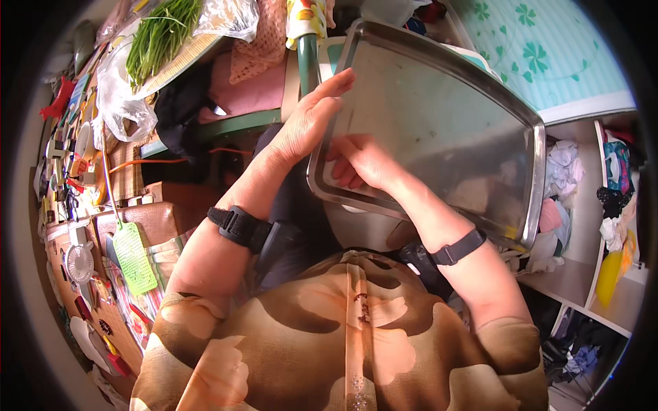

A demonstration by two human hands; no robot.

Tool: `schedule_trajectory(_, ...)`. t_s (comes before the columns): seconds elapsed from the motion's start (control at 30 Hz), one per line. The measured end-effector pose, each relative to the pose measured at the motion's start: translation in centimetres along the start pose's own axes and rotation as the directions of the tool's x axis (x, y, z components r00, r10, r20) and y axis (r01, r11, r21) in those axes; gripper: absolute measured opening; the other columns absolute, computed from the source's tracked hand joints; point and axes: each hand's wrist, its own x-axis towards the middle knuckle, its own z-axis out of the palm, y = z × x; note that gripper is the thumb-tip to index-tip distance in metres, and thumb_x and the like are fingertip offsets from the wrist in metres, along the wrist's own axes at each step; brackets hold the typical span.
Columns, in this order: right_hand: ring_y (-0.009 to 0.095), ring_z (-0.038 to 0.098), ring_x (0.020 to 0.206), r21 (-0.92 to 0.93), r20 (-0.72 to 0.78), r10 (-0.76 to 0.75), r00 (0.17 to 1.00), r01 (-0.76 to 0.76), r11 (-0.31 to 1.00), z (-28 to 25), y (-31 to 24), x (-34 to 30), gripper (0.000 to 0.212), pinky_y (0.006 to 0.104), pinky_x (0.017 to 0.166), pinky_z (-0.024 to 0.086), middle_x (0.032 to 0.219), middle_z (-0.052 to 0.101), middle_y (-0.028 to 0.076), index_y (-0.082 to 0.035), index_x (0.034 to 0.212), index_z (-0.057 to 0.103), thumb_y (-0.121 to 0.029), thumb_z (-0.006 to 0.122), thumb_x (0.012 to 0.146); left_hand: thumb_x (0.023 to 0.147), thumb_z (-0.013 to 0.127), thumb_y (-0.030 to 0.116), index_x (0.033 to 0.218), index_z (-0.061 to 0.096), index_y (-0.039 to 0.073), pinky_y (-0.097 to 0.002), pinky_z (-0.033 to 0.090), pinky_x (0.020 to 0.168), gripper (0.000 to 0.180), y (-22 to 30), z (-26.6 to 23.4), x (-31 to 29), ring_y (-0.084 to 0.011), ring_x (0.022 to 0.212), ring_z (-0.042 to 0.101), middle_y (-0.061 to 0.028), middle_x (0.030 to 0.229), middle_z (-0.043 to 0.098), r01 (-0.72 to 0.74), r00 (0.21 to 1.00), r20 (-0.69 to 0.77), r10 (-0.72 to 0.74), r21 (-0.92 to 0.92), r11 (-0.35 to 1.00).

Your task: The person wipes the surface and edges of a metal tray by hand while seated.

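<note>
A large rectangular metal tray (445,130) with a raised shiny rim is tilted in front of me, its dull grey inside showing a few small dark specks. My left hand (312,123) lies along the tray's left rim, fingers stretched out and overlapping the edge. Whether it bears any of the tray's weight, I cannot tell. Inside the tray's near left corner is my right hand (363,163), its fingers apart and pointing left and down, with nothing visible in them. The two hands are close to each other.
Long green chives (163,38) lie on a round woven tray at the far left, beside clear plastic bags (127,103). A light green fly swatter (134,257) hangs at left near a small white fan (79,264). Shelves with clothes (563,168) stand at right.
</note>
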Motion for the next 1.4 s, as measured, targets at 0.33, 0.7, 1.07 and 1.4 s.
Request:
schedule_trajectory(0.33,0.030,0.065,0.076,-0.910,0.100,-0.198,0.975,0.170,0.377,-2.6,-0.6,-4.2,0.010,0.0398,0.067,0.050,0.078,0.066,0.011,-0.011,0.082,0.067,-0.013,0.065,0.072,0.090,0.040,0.001,0.141,0.036,-0.002,-0.0346,0.028,0.111,0.051,-1.9,2.6,-1.1,-0.0246,0.131,0.041,-0.0169,0.138,0.045,-0.199,0.936,-0.181,0.301,0.431,0.880)
schedule_trajectory(0.7,0.024,0.065,0.071,-0.537,0.114,-0.411,0.904,0.404,0.740,1.6,-0.7,-3.3,0.025,0.0348,0.068,0.052,0.080,0.067,0.013,-0.003,0.089,0.062,-0.019,0.072,0.073,0.100,0.036,0.024,0.144,0.027,-0.002,-0.0361,0.022,0.115,0.052,1.0,-0.7,-0.2,-0.0242,0.137,0.033,-0.0178,0.144,0.038,0.117,0.993,0.054,-0.104,-0.379,0.918)
schedule_trajectory(1.07,0.013,0.064,0.084,-0.324,0.261,-0.225,0.939,0.304,0.896,0.0,0.0,-1.5,0.020,0.0290,0.079,0.051,0.090,0.069,0.007,-0.001,0.098,0.064,-0.009,0.067,0.080,0.078,0.062,-0.002,0.118,0.059,-0.001,-0.0243,0.051,0.067,0.040,4.6,-1.0,-9.2,-0.0089,0.074,0.060,-0.0049,0.087,0.066,0.371,0.926,-0.134,-0.352,0.493,0.787)
schedule_trajectory(1.4,0.016,0.064,0.082,-0.322,0.231,-0.259,0.938,0.325,0.889,-0.1,0.9,-1.3,0.021,0.0302,0.077,0.051,0.086,0.068,0.008,0.000,0.097,0.063,-0.012,0.067,0.080,0.078,0.063,-0.002,0.107,0.059,-0.002,-0.0229,0.051,0.065,0.029,3.2,-1.2,-8.1,-0.0082,0.071,0.059,-0.0033,0.080,0.064,0.368,0.927,-0.106,-0.361,0.453,0.812)
